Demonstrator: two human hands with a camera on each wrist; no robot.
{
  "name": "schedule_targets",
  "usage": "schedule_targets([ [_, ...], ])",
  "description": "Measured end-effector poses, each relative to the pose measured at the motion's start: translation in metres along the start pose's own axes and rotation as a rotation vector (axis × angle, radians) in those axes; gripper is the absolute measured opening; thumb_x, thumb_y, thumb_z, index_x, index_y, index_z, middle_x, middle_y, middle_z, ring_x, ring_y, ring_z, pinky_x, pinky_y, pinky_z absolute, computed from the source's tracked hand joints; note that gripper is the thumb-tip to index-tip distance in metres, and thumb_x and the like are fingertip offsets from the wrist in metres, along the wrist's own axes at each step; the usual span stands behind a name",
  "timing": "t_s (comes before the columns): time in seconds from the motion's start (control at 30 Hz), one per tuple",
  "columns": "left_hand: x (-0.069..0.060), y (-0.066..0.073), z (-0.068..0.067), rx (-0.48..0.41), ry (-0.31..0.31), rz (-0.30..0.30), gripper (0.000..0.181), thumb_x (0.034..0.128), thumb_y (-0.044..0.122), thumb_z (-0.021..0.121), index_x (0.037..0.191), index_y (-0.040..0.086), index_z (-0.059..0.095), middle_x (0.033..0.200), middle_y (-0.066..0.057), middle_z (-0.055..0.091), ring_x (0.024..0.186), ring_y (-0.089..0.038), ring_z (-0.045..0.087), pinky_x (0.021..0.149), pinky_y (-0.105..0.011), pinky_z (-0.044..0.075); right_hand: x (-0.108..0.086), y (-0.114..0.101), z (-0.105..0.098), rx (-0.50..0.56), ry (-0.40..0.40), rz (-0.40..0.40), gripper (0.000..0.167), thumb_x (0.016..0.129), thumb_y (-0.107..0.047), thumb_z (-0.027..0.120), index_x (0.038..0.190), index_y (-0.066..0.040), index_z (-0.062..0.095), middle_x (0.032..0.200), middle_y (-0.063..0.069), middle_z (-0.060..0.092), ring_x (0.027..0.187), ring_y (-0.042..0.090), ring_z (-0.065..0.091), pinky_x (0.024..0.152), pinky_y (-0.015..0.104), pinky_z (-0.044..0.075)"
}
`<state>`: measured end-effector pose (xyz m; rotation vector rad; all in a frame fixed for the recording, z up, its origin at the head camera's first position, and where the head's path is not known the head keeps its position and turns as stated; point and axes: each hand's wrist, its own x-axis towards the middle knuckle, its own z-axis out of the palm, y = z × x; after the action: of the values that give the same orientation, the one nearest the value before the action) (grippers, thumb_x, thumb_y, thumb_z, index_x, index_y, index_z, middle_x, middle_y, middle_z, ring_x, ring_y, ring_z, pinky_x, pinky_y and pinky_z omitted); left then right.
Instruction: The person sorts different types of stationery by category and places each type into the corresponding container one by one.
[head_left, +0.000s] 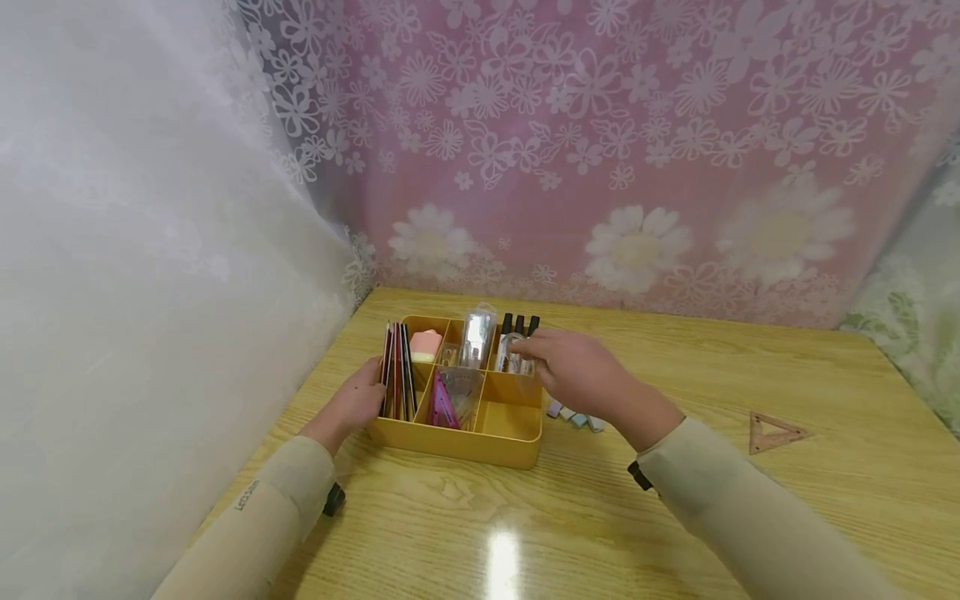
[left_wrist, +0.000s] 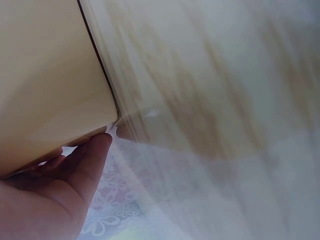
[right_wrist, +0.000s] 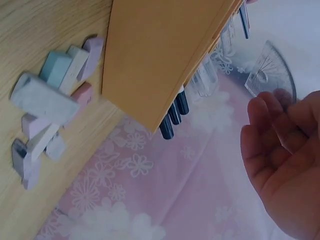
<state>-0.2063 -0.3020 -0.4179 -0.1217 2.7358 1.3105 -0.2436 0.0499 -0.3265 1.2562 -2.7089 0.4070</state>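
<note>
A yellow compartment organizer [head_left: 457, 442] stands on the table, and my left hand [head_left: 356, 395] grips its left wall beside some pencils [head_left: 396, 371]. In the left wrist view, the thumb and fingers lie along the organizer's edge. Above the right compartments, my right hand [head_left: 577, 371] pinches a clear protractor [right_wrist: 272, 70] between thumb and fingers. Black-capped markers [head_left: 519, 325] stand in the back right compartment, close to that hand. The middle compartments hold a clear case [head_left: 477, 337], a purple ruler-like piece [head_left: 442, 402] and a clear set square [head_left: 463, 390].
Several pastel and grey erasers [right_wrist: 45, 97] lie on the table right of the organizer. Farther right is a triangular set square [head_left: 753, 433]. A pink and cream item [head_left: 426, 343] sits in the back left compartment. Floral curtains [head_left: 525, 125] hang behind the table.
</note>
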Motion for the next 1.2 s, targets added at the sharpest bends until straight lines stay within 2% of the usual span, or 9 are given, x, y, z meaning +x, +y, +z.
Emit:
schedule_targets([
  [0.1, 0.000, 0.000, 0.001, -0.003, -0.001, -0.001, 0.057, 0.1063, 0.011, 0.029, 0.161, 0.003, 0.017, 0.161, -0.025, 0.027, 0.148, -0.042, 0.023, 0.118, -0.060, 0.019, 0.008, -0.004, 0.002, 0.105, -0.038, 0.058, 0.042, 0.106, -0.018, 0.039, 0.140, -0.016, 0.063, 0.137, 0.005, 0.062, 0.124, 0.027, 0.058, 0.089, 0.044, 0.051],
  [0.17, 0.000, 0.001, 0.001, -0.005, 0.001, -0.001, 0.057, 0.1060, 0.011, 0.029, 0.161, 0.003, 0.017, 0.160, -0.025, 0.029, 0.148, -0.042, 0.024, 0.118, -0.059, 0.020, 0.015, -0.006, 0.005, 0.174, -0.034, 0.093, 0.040, 0.107, -0.022, 0.040, 0.137, -0.017, 0.065, 0.137, 0.004, 0.062, 0.116, 0.025, 0.061, 0.084, 0.044, 0.050],
  [0.23, 0.000, 0.001, 0.001, 0.000, 0.003, 0.004, 0.057, 0.1057, 0.010, 0.029, 0.161, 0.002, 0.018, 0.159, -0.026, 0.030, 0.147, -0.043, 0.025, 0.118, -0.060, 0.020, 0.023, -0.009, 0.008, 0.226, -0.021, 0.119, 0.035, 0.108, -0.022, 0.043, 0.134, -0.018, 0.067, 0.127, 0.003, 0.067, 0.095, 0.019, 0.064, 0.074, 0.040, 0.050],
  [0.33, -0.001, 0.002, 0.000, 0.000, 0.007, 0.000, 0.056, 0.1057, 0.010, 0.030, 0.160, 0.002, 0.018, 0.159, -0.026, 0.031, 0.146, -0.043, 0.026, 0.118, -0.059, 0.021, 0.037, -0.015, 0.014, 0.288, -0.024, 0.159, 0.033, 0.107, -0.018, 0.048, 0.137, -0.018, 0.062, 0.112, 0.002, 0.071, 0.059, 0.013, 0.049, 0.054, 0.032, 0.041],
  [0.47, -0.001, 0.002, -0.001, 0.004, 0.010, -0.004, 0.056, 0.1061, 0.010, 0.029, 0.160, 0.002, 0.018, 0.160, -0.026, 0.030, 0.147, -0.043, 0.025, 0.118, -0.059, 0.020, 0.053, -0.025, 0.021, 0.349, -0.046, 0.206, 0.040, 0.104, -0.014, 0.052, 0.144, -0.017, 0.052, 0.101, 0.000, 0.068, 0.048, 0.012, 0.037, 0.048, 0.028, 0.035],
  [0.57, -0.002, 0.002, -0.001, 0.002, 0.005, -0.004, 0.056, 0.1064, 0.010, 0.028, 0.161, 0.002, 0.017, 0.161, -0.025, 0.027, 0.148, -0.043, 0.022, 0.118, -0.060, 0.018, 0.062, -0.031, 0.027, 0.363, -0.065, 0.219, 0.040, 0.103, -0.012, 0.053, 0.143, -0.015, 0.052, 0.093, -0.002, 0.065, 0.051, 0.012, 0.042, 0.051, 0.028, 0.038],
  [0.77, -0.001, 0.002, 0.000, 0.006, -0.011, -0.004, 0.056, 0.1070, 0.011, 0.028, 0.161, 0.001, 0.016, 0.161, -0.026, 0.026, 0.148, -0.044, 0.021, 0.118, -0.061, 0.018, 0.074, -0.037, 0.043, 0.330, -0.126, 0.240, 0.038, 0.103, -0.010, 0.052, 0.141, -0.016, 0.052, 0.079, 0.003, 0.060, 0.054, 0.015, 0.041, 0.050, 0.029, 0.037],
  [1.03, -0.002, 0.002, -0.001, 0.009, -0.022, -0.013, 0.057, 0.1077, 0.013, 0.027, 0.162, 0.003, 0.013, 0.163, -0.024, 0.022, 0.149, -0.043, 0.017, 0.119, -0.060, 0.016, 0.083, -0.038, 0.058, 0.195, -0.172, 0.286, 0.042, 0.101, -0.011, 0.056, 0.143, -0.015, 0.051, 0.119, 0.001, 0.068, 0.076, 0.015, 0.061, 0.065, 0.032, 0.053],
  [1.2, -0.001, 0.002, 0.000, 0.015, -0.016, -0.010, 0.056, 0.1074, 0.012, 0.027, 0.161, 0.002, 0.015, 0.162, -0.025, 0.024, 0.149, -0.043, 0.019, 0.118, -0.060, 0.018, 0.083, -0.037, 0.061, 0.109, -0.167, 0.278, 0.036, 0.100, -0.018, 0.060, 0.136, -0.015, 0.055, 0.110, -0.001, 0.070, 0.078, 0.012, 0.062, 0.068, 0.031, 0.056],
])
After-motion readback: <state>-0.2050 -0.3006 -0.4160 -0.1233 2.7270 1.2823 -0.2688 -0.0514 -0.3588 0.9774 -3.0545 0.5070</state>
